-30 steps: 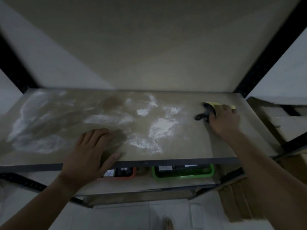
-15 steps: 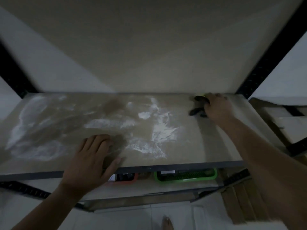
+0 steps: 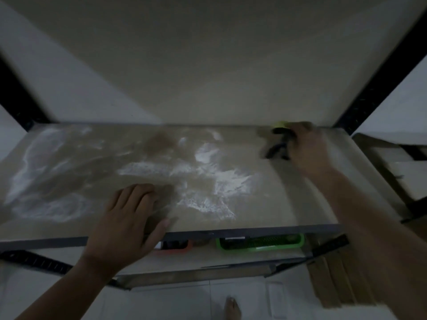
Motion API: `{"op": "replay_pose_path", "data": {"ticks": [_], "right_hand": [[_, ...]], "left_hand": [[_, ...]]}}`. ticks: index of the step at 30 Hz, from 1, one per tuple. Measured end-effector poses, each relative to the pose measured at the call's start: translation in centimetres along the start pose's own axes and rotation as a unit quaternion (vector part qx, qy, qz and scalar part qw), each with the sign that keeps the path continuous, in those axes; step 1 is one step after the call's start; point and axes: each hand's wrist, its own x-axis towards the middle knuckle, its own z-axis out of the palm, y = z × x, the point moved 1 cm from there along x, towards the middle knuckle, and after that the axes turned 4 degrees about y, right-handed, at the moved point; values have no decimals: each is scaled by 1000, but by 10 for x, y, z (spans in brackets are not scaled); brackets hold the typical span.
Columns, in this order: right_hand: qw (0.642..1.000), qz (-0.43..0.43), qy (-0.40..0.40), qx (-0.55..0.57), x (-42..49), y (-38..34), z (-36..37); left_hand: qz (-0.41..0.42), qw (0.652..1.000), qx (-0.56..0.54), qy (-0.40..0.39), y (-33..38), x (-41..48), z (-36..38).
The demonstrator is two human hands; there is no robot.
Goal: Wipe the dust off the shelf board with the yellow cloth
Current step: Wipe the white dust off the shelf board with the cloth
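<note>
The shelf board is pale brown and streaked with white dust across its middle and left. My right hand presses the yellow cloth against the board at its back right corner; only a yellow edge and a dark part of the cloth show beside my fingers. The strip of board right of the dust looks wiped. My left hand lies flat, fingers spread, on the board's front edge left of centre, holding nothing.
Black metal uprights frame the shelf at left and right. On the lower shelf sit a green basket and an orange basket. Cardboard pieces lean at the right. My bare foot stands on the tiled floor.
My right hand has slid the cloth from mid-depth on the right to the back edge and slightly left. My left hand has stayed in place.
</note>
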Motion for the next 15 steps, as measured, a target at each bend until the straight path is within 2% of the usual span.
{"op": "replay_pose_path", "data": {"ticks": [1,3,4,6,9,11,13,15], "right_hand": [[996,33,-23,-84,-5,36,-10],[968,126,-116,-181,-15,81,-16],[958,142,-153,-198,-19,87,-14],[963,115,-149,-192,-22,65,0],[995,69,-62,-35,-39,-21,24],[997,-2,-57,52,-51,-83,32],[972,-21,-116,204,-51,-107,31],[910,76,-126,386,-38,-96,9]], "left_hand": [[0,1000,-1,2,1,1,0],[2,1000,-1,3,2,2,-1],[2,1000,-1,2,2,2,-1],[0,1000,-1,0,1,2,0],[-3,1000,-2,-4,0,1,0],[-6,1000,-5,-9,0,0,0],[-7,1000,-10,-17,0,0,0],[-6,1000,-12,-19,0,0,-1]]}}
